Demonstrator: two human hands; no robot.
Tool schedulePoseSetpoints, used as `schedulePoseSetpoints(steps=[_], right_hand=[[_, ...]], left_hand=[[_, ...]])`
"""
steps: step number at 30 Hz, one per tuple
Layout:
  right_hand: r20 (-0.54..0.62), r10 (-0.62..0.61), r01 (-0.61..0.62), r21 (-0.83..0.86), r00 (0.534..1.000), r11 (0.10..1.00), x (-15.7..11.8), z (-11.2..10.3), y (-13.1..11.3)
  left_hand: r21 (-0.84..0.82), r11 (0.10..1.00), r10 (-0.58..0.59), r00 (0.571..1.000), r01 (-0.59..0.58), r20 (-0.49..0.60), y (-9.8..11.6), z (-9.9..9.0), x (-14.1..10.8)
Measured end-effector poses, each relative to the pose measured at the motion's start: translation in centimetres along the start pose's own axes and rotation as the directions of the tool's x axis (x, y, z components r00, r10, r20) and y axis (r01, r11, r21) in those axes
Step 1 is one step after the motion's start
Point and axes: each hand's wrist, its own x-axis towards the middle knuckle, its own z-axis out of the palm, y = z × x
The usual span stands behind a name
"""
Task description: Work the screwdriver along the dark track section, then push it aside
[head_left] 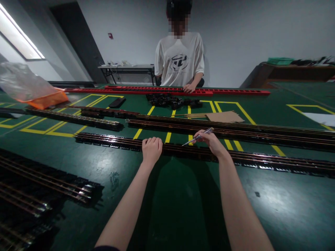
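Across the green table in front of me lies a long black strip with copper-coloured bars (180,150). My left hand (152,148) is closed over it left of centre, with the fingers curled over the far edge. In my right hand (209,141) is a slim screwdriver with a clear handle (208,131). Its shaft slants down to the left, and the tip is at or just above the strip; contact cannot be made out. The right fingers are pinched around the handle.
More barred strips (235,134) lie beyond, and a stack of them (52,177) is at left. Farther back are black parts (167,100), cardboard (225,116), a phone (117,102), an orange bin (49,98) and red rails (235,91). A person (180,59) stands opposite, one hand on the rails.
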Motion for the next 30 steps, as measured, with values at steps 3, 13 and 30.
schedulePoseSetpoints(steps=[3,13,30], right_hand=[[0.011,0.012,-0.012,0.015,1.0,1.0,-0.2,-0.2,-0.2],[-0.004,0.008,-0.008,0.055,1.0,0.998,-0.3,0.0,-0.1],[-0.004,-0.001,0.001,0.045,1.0,0.999,-0.1,0.0,-0.1]], left_hand=[[-0.023,1.0,-0.002,1.0,0.002,0.008,-0.1,0.0,0.0],[-0.012,1.0,0.01,1.0,-0.01,-0.017,0.0,0.1,-0.1],[-0.062,0.976,0.208,0.978,-0.207,0.022,3.6,0.6,-0.7]])
